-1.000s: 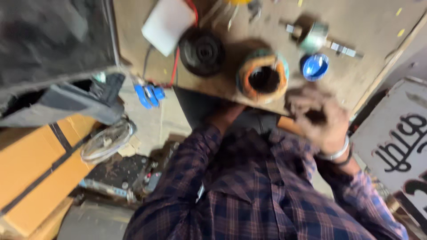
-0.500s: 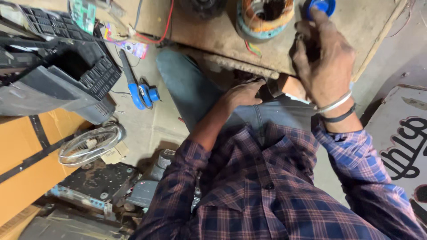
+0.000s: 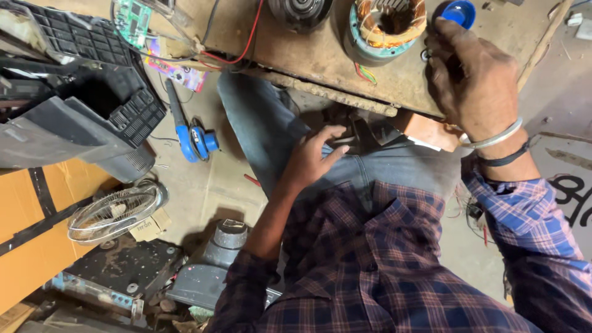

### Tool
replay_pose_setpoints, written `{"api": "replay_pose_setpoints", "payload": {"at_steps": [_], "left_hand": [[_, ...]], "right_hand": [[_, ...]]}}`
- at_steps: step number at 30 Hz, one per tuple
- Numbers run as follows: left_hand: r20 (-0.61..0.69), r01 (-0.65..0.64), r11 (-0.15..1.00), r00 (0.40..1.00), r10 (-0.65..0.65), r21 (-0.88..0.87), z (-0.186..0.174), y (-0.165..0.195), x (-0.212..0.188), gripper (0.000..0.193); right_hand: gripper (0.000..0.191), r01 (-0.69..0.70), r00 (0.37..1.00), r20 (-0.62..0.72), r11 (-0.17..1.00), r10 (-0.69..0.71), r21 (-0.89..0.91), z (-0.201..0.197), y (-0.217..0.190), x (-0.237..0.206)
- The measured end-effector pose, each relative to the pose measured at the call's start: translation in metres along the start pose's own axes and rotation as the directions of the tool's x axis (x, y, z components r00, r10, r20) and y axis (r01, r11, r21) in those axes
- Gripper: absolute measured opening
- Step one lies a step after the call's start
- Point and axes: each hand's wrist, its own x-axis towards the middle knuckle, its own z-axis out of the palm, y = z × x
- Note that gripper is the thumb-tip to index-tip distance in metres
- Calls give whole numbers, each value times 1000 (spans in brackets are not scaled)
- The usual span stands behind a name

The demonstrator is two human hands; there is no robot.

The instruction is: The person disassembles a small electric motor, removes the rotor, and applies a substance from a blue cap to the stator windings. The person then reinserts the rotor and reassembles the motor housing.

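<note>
Two hands: I am working seated, knees under a low wooden board (image 3: 320, 52).
Board: it is lying across my front, probably so that the parts stay within reach.
Black housing (image 3: 74, 92): it is leaning at my left, off the board.
Fan guard (image 3: 114, 213): it is resting on the dusty floor (image 3: 203, 191), beside an orange carton (image 3: 24, 228).
Stator (image 3: 385, 28): it is sitting upright on the board, copper windings facing up, just left of my right hand.
Right hand (image 3: 472, 77): I am curling its fingers on the board by the stator and a blue cap (image 3: 459, 12); what they are pinching, I cannot tell.
Left hand (image 3: 311, 157): I am resting it loosely spread on my thigh, holding nothing.
</note>
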Motion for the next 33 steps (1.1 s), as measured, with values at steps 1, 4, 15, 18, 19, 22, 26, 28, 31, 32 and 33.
{"api": "replay_pose_setpoints", "payload": {"at_steps": [1,4,15,18,19,22,26,28,31,32,33], "left_hand": [[-15,-41,998,999,42,49,-4,0,3,39],[-59,-103,994,993,105,40,-16,8,11,37],[-180,-120,923,982,56,-365,-5,85,16,28],[-206,-248,919,960,190,-306,3,89,22,20],[-212,-250,906,960,185,-342,6,89,24,22],[-208,-207,891,969,131,-404,13,88,28,28],[-160,-87,740,987,-27,-667,20,85,24,23],[-201,-103,747,979,-41,-657,20,81,20,20],[-269,-147,798,963,-20,-585,18,73,15,15],[-290,-159,820,957,-9,-550,16,70,14,14],[-283,-127,767,956,-74,-629,15,66,13,14]], "right_hand": [[37,4,1000,6,1000,-4,26,1,0,2],[36,14,1000,-15,1000,-14,0,3,3,4],[40,-377,905,77,704,419,601,13,-47,-44],[52,-549,798,351,352,490,758,21,-58,-55],[51,-545,799,350,342,489,766,21,-58,-56],[49,-542,801,347,345,487,767,17,-53,-51],[46,-577,788,372,381,490,722,18,-54,-44],[47,-595,778,386,382,497,707,22,-56,-46],[39,-499,858,266,593,439,632,25,-50,-52],[30,-377,924,157,763,348,525,20,-43,-56],[22,-242,966,-1,910,257,338,17,-26,-52]]}}
